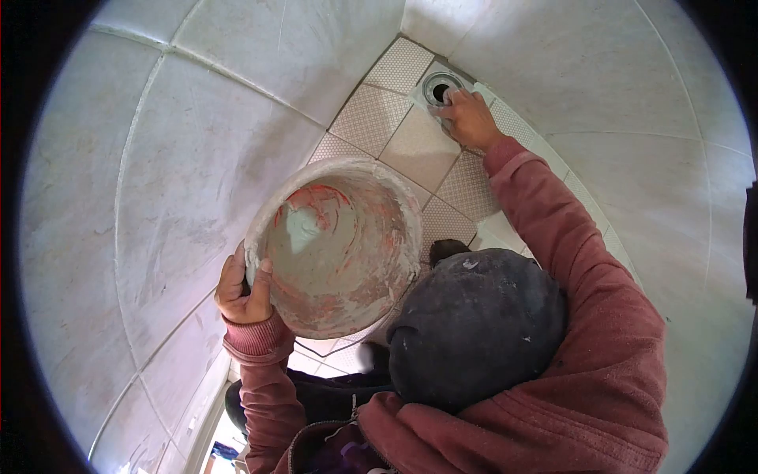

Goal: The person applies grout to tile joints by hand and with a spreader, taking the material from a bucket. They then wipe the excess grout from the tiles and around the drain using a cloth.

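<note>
My left hand point(246, 286) grips the left rim of a bucket point(401, 225), thumb on the inner side and fingers outside. The bucket is tilted, its mouth toward me. Pale grey paste point(335, 261) coats its inside, with reddish patches of wall showing through. My right hand point(472, 118) reaches far forward to a round floor drain point(434, 81) in the corner. Its fingers are bent and close together at the drain's edge. Whether something small is between them is hidden.
Patterned and plain floor tiles point(422, 146) surround the drain. Large grey wall tiles point(205, 150) rise on the left, and a curved grey wall point(632, 95) stands on the right. My dark-clothed knee point(482, 328) is bent close beside the bucket.
</note>
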Available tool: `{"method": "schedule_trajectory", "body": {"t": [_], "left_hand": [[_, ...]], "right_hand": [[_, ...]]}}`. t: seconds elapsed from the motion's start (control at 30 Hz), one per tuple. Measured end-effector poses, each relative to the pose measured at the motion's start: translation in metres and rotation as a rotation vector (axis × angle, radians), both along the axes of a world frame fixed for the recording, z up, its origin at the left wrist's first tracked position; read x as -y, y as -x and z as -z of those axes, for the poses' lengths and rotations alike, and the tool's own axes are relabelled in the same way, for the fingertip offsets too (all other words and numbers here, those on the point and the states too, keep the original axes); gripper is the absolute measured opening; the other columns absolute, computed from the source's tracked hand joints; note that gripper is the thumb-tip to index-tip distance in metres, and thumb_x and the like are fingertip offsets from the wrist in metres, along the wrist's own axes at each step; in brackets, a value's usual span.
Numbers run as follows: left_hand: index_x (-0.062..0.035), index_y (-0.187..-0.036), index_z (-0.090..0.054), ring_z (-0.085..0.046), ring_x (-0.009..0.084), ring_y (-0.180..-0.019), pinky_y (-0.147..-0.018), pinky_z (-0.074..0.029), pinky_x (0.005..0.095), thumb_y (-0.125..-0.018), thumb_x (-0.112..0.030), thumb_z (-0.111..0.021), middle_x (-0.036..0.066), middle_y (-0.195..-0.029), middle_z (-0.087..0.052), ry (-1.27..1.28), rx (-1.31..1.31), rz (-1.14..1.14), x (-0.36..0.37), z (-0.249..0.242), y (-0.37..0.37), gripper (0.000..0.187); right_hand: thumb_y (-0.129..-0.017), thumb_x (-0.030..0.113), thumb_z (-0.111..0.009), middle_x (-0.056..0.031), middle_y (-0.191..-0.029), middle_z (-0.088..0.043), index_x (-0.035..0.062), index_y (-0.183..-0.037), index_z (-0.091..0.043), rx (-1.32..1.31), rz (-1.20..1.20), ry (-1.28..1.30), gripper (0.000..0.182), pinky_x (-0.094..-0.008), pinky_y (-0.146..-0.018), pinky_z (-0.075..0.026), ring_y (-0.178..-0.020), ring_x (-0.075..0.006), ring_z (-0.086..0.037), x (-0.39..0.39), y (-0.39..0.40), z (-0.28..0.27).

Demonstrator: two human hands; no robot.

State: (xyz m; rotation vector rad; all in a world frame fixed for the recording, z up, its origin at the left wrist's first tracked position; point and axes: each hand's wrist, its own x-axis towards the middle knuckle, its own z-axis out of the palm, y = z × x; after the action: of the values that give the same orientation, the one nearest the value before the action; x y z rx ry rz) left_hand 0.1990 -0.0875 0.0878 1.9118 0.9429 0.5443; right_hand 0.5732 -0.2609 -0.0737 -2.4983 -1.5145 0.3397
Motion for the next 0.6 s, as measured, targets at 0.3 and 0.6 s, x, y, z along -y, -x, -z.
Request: {"method": "schedule_trajectory", "body": {"t": [0.3, 0.6], "left_hand": [[0.0033, -0.111, -0.06, -0.055, 0.0139, -0.074, -0.071, -0.043, 0.0245, -0.076, -0.002, -0.063, 0.008, -0.082, -0.061, -0.033, 0.016, 0.004, 0.0, 0.002, 0.001, 0.035], [0.0035, -0.111, -0.06, -0.054, 0.0135, -0.074, -0.071, -0.043, 0.0243, -0.076, -0.002, -0.064, 0.007, -0.081, -0.061, -0.005, 0.005, -0.016, 0.0, 0.001, 0.0, 0.035]], "right_hand": [[-0.071, 0.008, -0.062, -0.008, -0.1, -0.054, 0.0179, -0.106, -0.067, -0.107, 0.108, -0.175, 0.037, -0.0367, -0.081, -0.034, -0.098, -0.025, -0.049, 0.01, -0.005, 0.007], [-0.073, 0.011, -0.063, -0.0069, -0.1, -0.054, 0.0192, -0.108, -0.067, 0.076, -0.007, 0.015, 0.036, -0.0354, -0.082, -0.034, -0.097, -0.0223, -0.049, 0.019, 0.004, -0.003]]}}
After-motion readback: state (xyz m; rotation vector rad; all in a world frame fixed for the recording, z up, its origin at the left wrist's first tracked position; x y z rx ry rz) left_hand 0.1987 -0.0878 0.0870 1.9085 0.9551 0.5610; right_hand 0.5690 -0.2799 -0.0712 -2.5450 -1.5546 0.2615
